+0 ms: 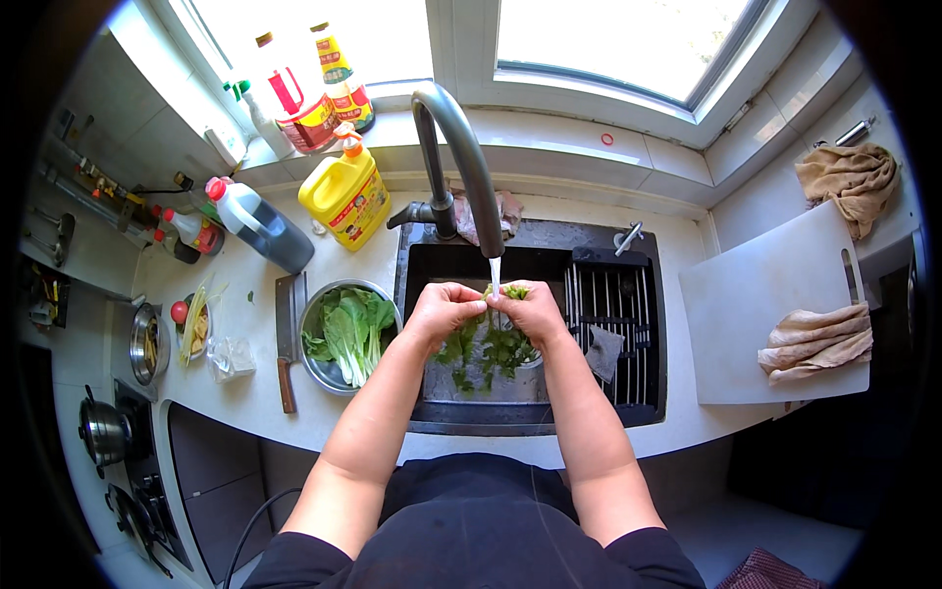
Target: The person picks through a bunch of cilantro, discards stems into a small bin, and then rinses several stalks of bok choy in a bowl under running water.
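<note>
Over the dark sink (456,426), my left hand (444,314) and my right hand (533,314) are closed on a bunch of leafy green herbs (502,351). The stems are pinched between thumbs and fingers, close together, and the leaves hang down below the hands. Water runs from the grey faucet (461,137) onto the stems and fingertips. What lies under the leaves in the sink is partly hidden. Left of my left forearm, a metal bowl (312,371) holds leafy green vegetables (351,326). A cleaver (287,339) with a wooden handle lies beside that bowl.
A black drying rack (616,294) with a grey cloth (604,351) fills the sink's right side. Further right are a white cutting board (760,275) and a beige cloth (816,342). A yellow jug (345,196) and a dark-filled bottle (260,224) stand at the back left.
</note>
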Motion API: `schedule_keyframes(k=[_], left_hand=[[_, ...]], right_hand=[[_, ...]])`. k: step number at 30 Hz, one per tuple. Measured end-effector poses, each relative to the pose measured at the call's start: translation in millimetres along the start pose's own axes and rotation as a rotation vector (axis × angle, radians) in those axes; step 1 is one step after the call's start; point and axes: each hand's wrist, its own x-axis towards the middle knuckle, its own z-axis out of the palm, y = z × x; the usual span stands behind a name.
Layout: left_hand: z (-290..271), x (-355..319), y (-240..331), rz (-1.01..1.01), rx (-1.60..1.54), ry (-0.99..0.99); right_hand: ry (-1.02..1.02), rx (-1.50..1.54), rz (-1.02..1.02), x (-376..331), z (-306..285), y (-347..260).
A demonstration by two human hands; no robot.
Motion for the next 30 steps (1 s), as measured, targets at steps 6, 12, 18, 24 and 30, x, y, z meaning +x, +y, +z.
schedule_keyframes(k=[6,12,18,24,30], left_hand=[[-10,3,7,-0.090,0.057,-0.188],[-22,7,-6,-0.147,-0.286,-0.364],[-10,-1,-23,-0.195,-0.755,-0.404],[-8,-2,-25,-0.209,-0.652,-0.313],[-2,1,-8,0.001,-0.011,-0.029]], right_hand=[[-0.160,-0.350,-0.002,2,-8,-25],[-0.272,-0.110,0.115,4,-10,-27],[-0.246,0.281,0.170,3,-2,-1],[-0.156,0.335,0.139,5,3,15],[-0.032,0.149,0.081,3,4,15]])
